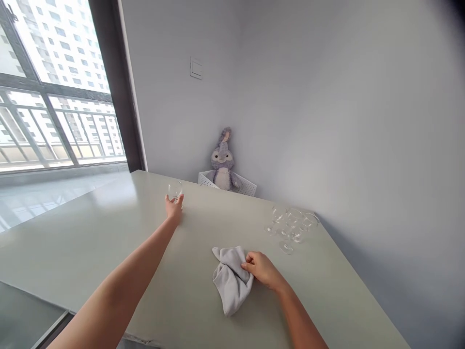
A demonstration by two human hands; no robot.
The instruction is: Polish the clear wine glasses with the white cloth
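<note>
Stretched out toward the far left of the table, my left hand (174, 206) has its fingers around the lower part of a clear stemmed glass (175, 188). The glass is upright, and its foot is hidden by the hand. Nearer to me, my right hand (262, 268) pinches the right edge of a crumpled light grey cloth (232, 281), which lies on the tabletop. Beyond the right hand, several clear stemmed glasses (290, 225) stand close together near the table's right edge.
The pale table (196, 232) reaches to the corner of the walls. Behind its far edge, a plush rabbit (223, 167) sits in a white perforated basket (247, 184). A light switch (195, 68) is on the wall. At left is a large window (61, 92) with a railing outside.
</note>
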